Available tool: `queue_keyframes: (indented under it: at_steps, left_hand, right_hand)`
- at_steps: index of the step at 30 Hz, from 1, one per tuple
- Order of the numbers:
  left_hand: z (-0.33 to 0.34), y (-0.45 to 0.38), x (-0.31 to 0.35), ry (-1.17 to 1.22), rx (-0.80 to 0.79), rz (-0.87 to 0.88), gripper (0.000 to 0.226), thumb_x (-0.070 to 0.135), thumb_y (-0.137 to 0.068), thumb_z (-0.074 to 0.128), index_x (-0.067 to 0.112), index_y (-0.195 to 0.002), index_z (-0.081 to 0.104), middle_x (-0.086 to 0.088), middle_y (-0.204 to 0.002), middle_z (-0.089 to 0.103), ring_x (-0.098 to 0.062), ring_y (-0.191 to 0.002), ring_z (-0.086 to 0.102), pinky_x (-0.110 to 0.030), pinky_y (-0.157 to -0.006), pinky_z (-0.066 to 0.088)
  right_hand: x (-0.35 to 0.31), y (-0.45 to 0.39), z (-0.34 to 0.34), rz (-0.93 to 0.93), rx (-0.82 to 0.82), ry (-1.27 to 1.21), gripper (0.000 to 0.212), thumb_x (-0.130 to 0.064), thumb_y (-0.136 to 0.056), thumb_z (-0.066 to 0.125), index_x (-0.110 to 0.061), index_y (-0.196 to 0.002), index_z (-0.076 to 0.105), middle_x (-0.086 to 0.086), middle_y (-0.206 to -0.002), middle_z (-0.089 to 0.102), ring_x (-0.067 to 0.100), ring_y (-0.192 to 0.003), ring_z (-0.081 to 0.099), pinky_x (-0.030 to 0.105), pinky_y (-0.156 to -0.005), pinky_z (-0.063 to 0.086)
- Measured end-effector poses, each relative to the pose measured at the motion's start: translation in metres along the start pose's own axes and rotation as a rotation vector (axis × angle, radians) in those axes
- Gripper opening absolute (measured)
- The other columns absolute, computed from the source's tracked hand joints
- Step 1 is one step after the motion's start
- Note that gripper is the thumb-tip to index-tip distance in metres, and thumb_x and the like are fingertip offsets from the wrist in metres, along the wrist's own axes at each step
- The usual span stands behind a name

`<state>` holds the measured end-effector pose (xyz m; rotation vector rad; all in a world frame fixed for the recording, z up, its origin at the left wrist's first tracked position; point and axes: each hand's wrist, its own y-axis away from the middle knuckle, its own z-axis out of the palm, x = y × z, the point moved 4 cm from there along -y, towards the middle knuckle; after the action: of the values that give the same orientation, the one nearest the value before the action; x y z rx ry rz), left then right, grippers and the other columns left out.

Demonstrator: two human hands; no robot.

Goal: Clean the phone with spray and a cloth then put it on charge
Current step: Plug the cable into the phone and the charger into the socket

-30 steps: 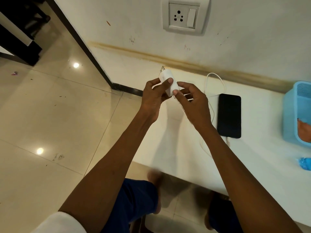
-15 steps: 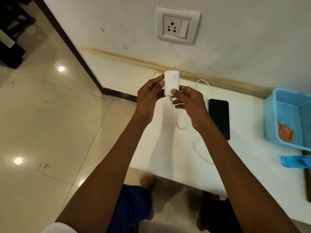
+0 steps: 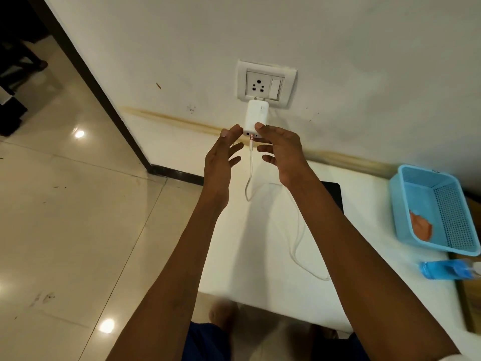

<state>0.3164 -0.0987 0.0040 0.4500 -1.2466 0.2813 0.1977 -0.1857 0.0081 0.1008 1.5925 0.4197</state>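
Socket: white wall socket plate (image 3: 265,83) on the wall above the white bench's (image 3: 260,269) back edge.
Charger: white charger block (image 3: 256,114) just under the socket holes; right hand (image 3: 282,149) pinches its lower end, left hand (image 3: 221,157) just left.
Cable: white cable (image 3: 250,165) hangs from the charger block between the hands, loops toward the bench's front edge.
Phone: black phone (image 3: 335,195) on the bench right of the cable, partly behind the right forearm.
Basket: blue plastic basket (image 3: 429,201) at the bench's right end; orange cloth (image 3: 420,226) inside.
Bottle: blue spray bottle (image 3: 442,269) in front of the basket.
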Motion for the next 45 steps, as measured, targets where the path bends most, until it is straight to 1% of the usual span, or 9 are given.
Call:
queue_keyframes:
  at_steps: [5,10,19,26,29,33,37,43,45]
  left_hand:
    - [-0.002,-0.008,0.005,0.028,-0.014,-0.018,0.048,0.051,-0.104,0.028,0.03,-0.142,0.049,0.015,-0.137,0.059,-0.01,-0.125,0.056,-0.04,-0.112,0.039]
    - [-0.002,-0.011,0.006,0.063,-0.038,-0.038,0.052,0.054,-0.104,0.025,0.03,-0.145,0.046,0.016,-0.14,0.056,-0.008,-0.128,0.054,-0.04,-0.114,0.036]
    - [0.003,-0.012,0.011,0.092,-0.051,-0.06,0.055,0.056,-0.103,0.023,0.029,-0.146,0.045,0.016,-0.138,0.059,-0.009,-0.131,0.051,-0.041,-0.115,0.033]
    - [0.008,-0.015,0.016,0.128,-0.07,-0.075,0.061,0.061,-0.101,0.02,0.027,-0.145,0.045,0.019,-0.127,0.065,-0.007,-0.13,0.051,-0.04,-0.115,0.033]
    - [0.01,-0.016,0.017,0.132,-0.063,-0.092,0.064,0.063,-0.1,0.019,0.026,-0.144,0.046,0.02,-0.121,0.068,-0.006,-0.13,0.051,-0.039,-0.115,0.032]
    - [0.007,-0.017,0.018,0.124,-0.074,-0.1,0.067,0.065,-0.099,0.017,0.026,-0.145,0.045,0.021,-0.122,0.068,-0.006,-0.131,0.049,-0.04,-0.116,0.031]
    - [0.007,-0.016,0.017,0.109,-0.081,-0.093,0.065,0.065,-0.099,0.017,0.028,-0.144,0.046,0.023,-0.123,0.066,-0.006,-0.131,0.05,-0.04,-0.115,0.032]
    - [0.001,-0.014,0.021,0.085,-0.025,-0.057,0.055,0.059,-0.101,0.027,0.028,-0.139,0.053,0.015,-0.13,0.065,-0.01,-0.123,0.057,-0.038,-0.108,0.039]
    - [0.002,-0.008,0.024,0.049,0.018,-0.02,0.044,0.049,-0.102,0.038,0.026,-0.134,0.057,0.01,-0.129,0.066,-0.013,-0.119,0.06,-0.037,-0.105,0.042]
  right_hand:
    - [-0.009,-0.008,0.013,0.029,0.034,-0.007,0.02,-0.045,-0.082,0.076,-0.028,-0.089,0.068,-0.015,-0.072,0.075,0.013,-0.079,0.067,0.03,-0.067,0.048]
    - [-0.014,-0.012,0.018,0.038,0.061,0.002,0.019,-0.045,-0.084,0.074,-0.029,-0.086,0.065,-0.018,-0.066,0.073,0.013,-0.079,0.066,0.029,-0.067,0.049]
    - [-0.02,-0.016,0.015,0.063,0.104,0.012,0.02,-0.044,-0.083,0.075,-0.026,-0.085,0.067,-0.011,-0.074,0.075,0.013,-0.08,0.065,0.03,-0.069,0.051]
    - [-0.031,-0.019,0.015,0.09,0.125,-0.002,0.029,-0.046,-0.081,0.077,-0.021,-0.094,0.07,-0.005,-0.082,0.076,0.014,-0.079,0.062,0.033,-0.073,0.05]
    - [-0.034,-0.02,0.015,0.115,0.113,0.003,0.04,-0.044,-0.081,0.078,-0.015,-0.108,0.07,-0.003,-0.087,0.076,0.015,-0.081,0.061,0.034,-0.074,0.048]
    - [-0.033,-0.021,0.015,0.14,0.091,-0.029,0.04,-0.039,-0.081,0.079,-0.013,-0.111,0.07,-0.004,-0.079,0.075,0.014,-0.079,0.057,0.033,-0.073,0.047]
    - [-0.033,-0.026,0.015,0.148,0.091,-0.054,0.038,-0.035,-0.08,0.081,-0.012,-0.108,0.069,-0.004,-0.073,0.072,0.014,-0.078,0.056,0.031,-0.071,0.047]
    - [-0.031,-0.028,0.013,0.128,0.079,-0.006,0.047,-0.042,-0.079,0.081,-0.013,-0.113,0.068,0.0,-0.095,0.074,0.014,-0.081,0.059,0.032,-0.069,0.046]
    - [-0.032,-0.028,0.01,0.112,0.066,0.031,0.044,-0.047,-0.08,0.078,-0.015,-0.109,0.068,-0.002,-0.093,0.076,0.015,-0.082,0.062,0.031,-0.068,0.048]
